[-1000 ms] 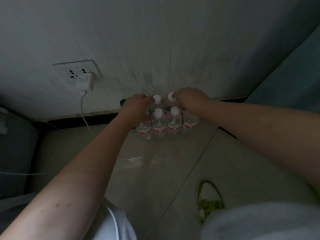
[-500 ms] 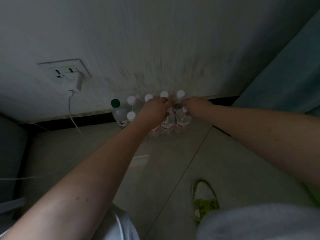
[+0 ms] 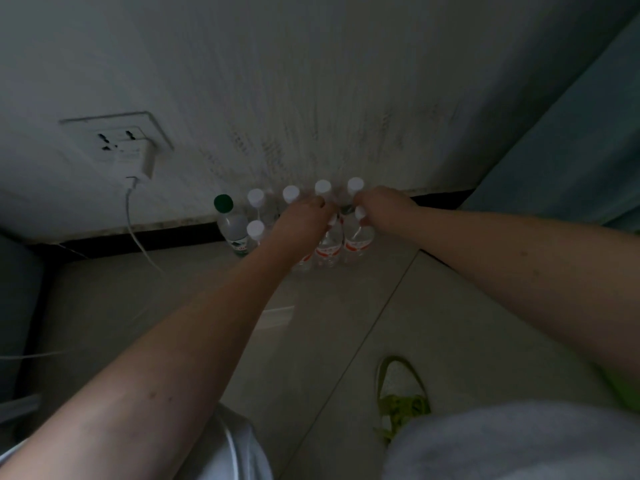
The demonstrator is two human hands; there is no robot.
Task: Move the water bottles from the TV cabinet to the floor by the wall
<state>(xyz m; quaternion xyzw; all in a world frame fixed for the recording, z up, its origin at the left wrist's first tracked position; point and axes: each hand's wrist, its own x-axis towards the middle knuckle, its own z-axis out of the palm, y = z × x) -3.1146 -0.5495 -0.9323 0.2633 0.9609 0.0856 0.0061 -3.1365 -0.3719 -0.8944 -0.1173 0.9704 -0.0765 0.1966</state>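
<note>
Head camera, looking down: a cluster of water bottles [image 3: 329, 249] stands upright on the tiled floor [image 3: 346, 341] against the base of the wall [image 3: 311, 81], white caps in two rows and red labels on the clear bodies. A green-capped bottle [image 3: 230, 223] stands at the cluster's left end, just beside a white-capped one. The left hand [image 3: 301, 220] reaches over the front row with fingers curled down among the bottle tops; whether it grips one cannot be told. The right hand [image 3: 382, 211] pinches the neck of a front-row bottle [image 3: 356, 233] at the cluster's right end. On the wall to the left, a white charger [image 3: 138, 161] sits in a socket [image 3: 114, 133], its cable [image 3: 136, 233] trailing to the floor. A green-laced shoe [image 3: 401, 393] shows at lower right.
</note>
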